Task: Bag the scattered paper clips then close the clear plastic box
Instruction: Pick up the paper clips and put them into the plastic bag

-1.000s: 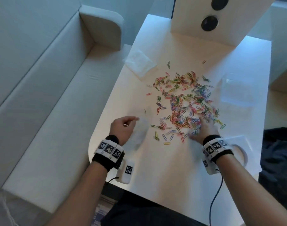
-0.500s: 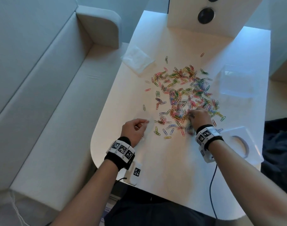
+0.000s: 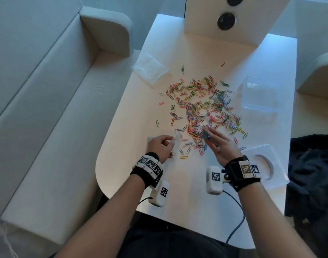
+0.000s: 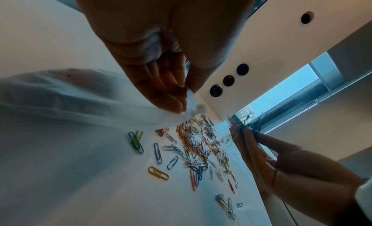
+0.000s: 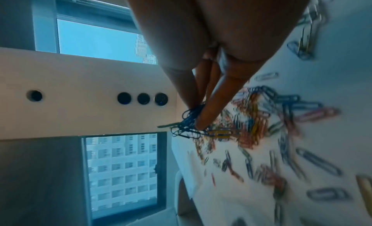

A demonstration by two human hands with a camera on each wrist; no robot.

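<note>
Right grip (image 3: 220,146) pinching clump of paper clips (image 5: 189,124) | left grip (image 3: 160,146) pinching bag (image 4: 84,100) edge

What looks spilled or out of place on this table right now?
Coloured paper clips lie spilled in a loose heap across the white table, with strays around its edges. The clear plastic box sits apart from them. The left hand pinches a small bag; the right hand holds a bunch of clips.
</note>
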